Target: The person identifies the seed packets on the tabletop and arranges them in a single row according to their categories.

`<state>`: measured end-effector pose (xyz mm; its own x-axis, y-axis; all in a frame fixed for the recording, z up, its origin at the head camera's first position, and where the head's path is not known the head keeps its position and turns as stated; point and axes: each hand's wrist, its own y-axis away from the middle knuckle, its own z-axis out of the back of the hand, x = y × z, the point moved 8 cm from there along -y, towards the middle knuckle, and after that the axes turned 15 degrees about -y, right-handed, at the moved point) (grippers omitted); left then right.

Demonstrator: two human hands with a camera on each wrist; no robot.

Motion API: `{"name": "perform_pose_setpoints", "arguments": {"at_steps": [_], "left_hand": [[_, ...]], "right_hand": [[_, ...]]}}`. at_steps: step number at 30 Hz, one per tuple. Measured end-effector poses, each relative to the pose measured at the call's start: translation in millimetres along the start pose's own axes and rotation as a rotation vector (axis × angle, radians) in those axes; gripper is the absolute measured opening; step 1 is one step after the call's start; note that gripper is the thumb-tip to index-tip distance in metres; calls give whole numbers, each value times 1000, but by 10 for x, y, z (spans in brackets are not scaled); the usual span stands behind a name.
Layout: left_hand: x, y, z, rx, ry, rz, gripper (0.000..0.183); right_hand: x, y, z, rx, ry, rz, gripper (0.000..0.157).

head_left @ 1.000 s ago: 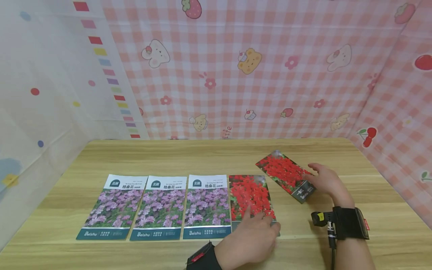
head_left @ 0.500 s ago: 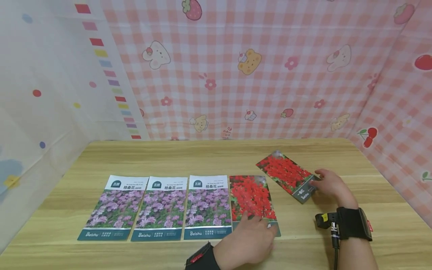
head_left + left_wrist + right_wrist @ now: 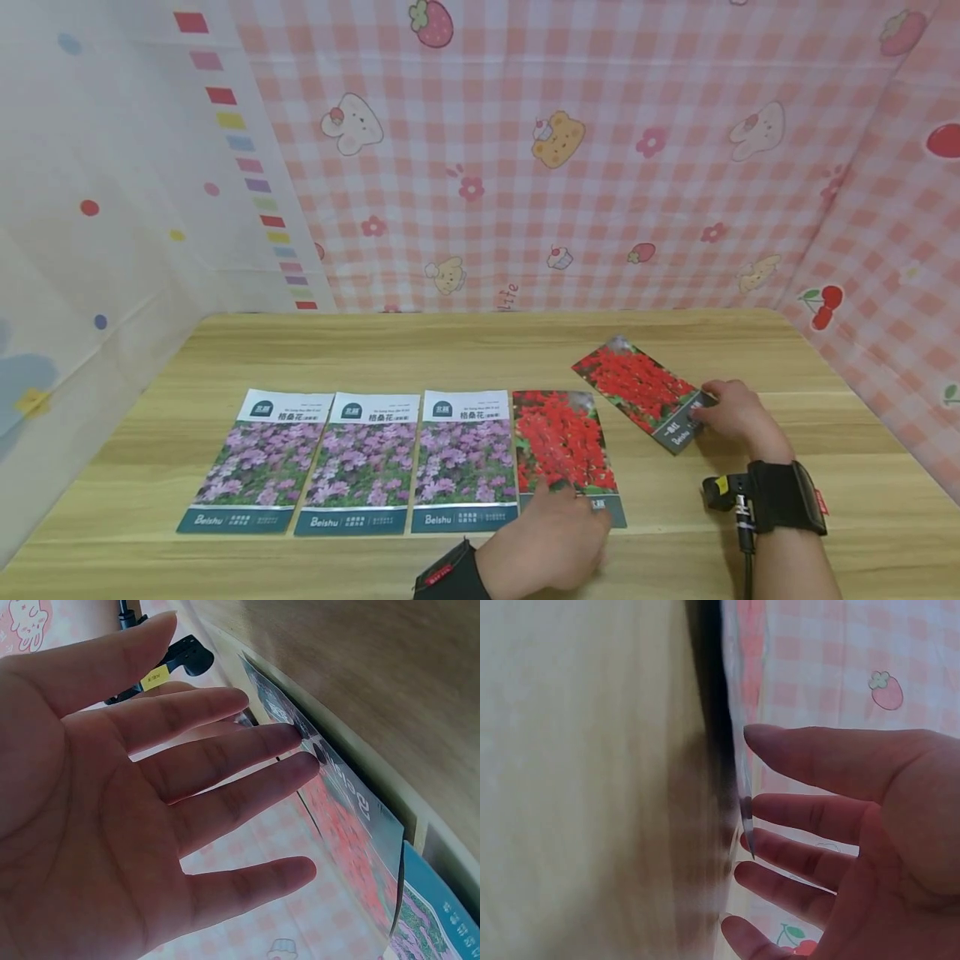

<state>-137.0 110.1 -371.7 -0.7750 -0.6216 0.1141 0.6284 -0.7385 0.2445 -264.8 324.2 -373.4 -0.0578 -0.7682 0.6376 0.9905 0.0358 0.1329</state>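
Red seed packet [image 3: 643, 393]: right hand [image 3: 738, 414] fingertips touching corner.

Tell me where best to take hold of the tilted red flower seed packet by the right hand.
Probably the teal bottom end of the tilted red packet, from the right. It lies flat and askew, that end turned toward the right hand, whose fingertips already meet its edge; the table is bare beside it.

A makeshift recording booth, homely rather than industrial — a pale wooden tabletop [image 3: 450, 350] hemmed in by a hung pink gingham cloth printed with bears and strawberries [image 3: 570, 150]; on the left, a white sheet dotted with coloured spots and squares [image 3: 112, 183]; black camera straps on both wrists.
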Motion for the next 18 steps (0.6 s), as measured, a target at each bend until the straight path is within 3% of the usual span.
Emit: {"name": "perform_pose_setpoints", "arguments": {"at_steps": [11, 18], "left_hand": [[-4, -16, -33, 28, 10, -21, 33], [-9, -18, -40, 36, 9, -12, 35]], "right_hand": [[-66, -47, -32, 7, -28, -76, 57], [-41, -102, 14, 11, 37, -42, 41]]}}
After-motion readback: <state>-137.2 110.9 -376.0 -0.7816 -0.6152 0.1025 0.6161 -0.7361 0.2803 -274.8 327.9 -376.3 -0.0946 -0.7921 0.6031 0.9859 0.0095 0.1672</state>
